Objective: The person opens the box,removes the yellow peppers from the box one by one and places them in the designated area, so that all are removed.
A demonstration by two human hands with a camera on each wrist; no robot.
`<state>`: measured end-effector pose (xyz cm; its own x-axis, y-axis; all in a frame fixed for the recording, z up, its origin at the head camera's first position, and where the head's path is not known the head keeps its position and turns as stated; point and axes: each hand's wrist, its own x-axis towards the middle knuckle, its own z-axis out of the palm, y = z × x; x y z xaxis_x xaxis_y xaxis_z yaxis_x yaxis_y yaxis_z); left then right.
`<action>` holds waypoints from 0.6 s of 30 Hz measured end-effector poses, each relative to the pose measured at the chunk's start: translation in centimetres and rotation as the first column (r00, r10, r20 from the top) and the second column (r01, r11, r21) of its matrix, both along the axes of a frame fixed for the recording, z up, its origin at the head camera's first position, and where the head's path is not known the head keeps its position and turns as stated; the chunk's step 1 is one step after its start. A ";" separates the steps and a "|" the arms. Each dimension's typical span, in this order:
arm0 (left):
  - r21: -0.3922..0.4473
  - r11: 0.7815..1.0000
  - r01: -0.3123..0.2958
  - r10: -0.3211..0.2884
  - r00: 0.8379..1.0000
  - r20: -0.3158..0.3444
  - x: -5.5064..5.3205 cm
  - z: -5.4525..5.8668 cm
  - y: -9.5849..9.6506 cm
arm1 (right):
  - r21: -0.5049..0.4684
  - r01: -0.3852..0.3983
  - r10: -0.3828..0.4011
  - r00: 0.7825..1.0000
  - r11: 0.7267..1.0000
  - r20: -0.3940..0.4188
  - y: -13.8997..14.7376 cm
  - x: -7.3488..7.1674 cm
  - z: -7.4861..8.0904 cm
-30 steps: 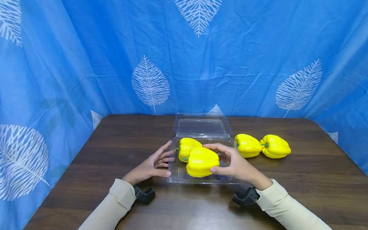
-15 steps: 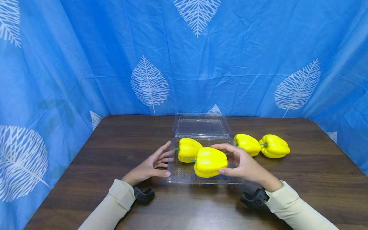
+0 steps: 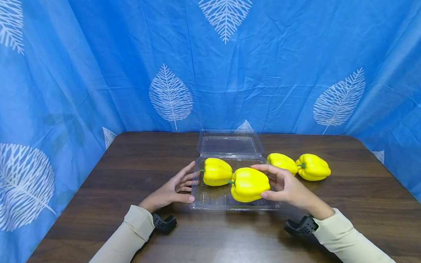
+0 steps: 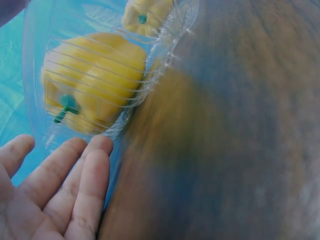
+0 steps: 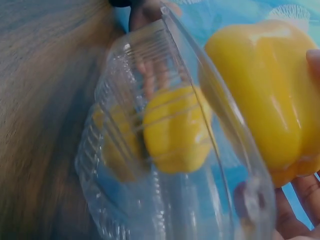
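My right hand (image 3: 285, 187) grips a yellow bell pepper (image 3: 249, 184) by its right side, stem pointing left, over the right half of a clear plastic clamshell box (image 3: 214, 202). In the right wrist view the held bell pepper (image 5: 260, 95) shows above the box's rim. A second yellow bell pepper (image 3: 217, 171) lies inside the box at the left; its green stem (image 4: 66, 106) shows through the ribbed wall in the left wrist view. My left hand (image 3: 172, 191) stands at the box's left side, fingers extended, thumb at the front left corner.
Two more yellow bell peppers (image 3: 313, 167) lie on the dark wooden table (image 3: 159, 245) right of the box, one partly behind my right hand. The box's raised lid (image 3: 230, 142) leans back towards the blue leaf-patterned curtain (image 3: 264, 65).
My right hand has carried the held bell pepper to the right, away from the one in the box. The left hand has stayed at the box's left side.
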<state>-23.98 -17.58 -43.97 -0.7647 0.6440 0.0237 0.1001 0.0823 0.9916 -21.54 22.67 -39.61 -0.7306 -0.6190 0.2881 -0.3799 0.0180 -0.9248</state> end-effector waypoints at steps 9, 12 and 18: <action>0.000 1.000 0.001 -0.001 1.000 0.005 0.0 0.0 0.0 | -0.021 -0.018 0.018 0.999 1.000 0.032 1.7 0.3 0.4; -0.003 1.000 0.002 -0.002 1.000 0.007 -0.2 -0.2 0.0 | -0.024 -0.024 0.025 0.999 0.999 0.035 2.2 0.3 0.4; -0.006 1.000 0.004 -0.004 1.000 0.006 -0.3 -0.3 0.0 | -0.041 -0.041 0.043 0.998 0.998 0.041 3.1 0.4 0.5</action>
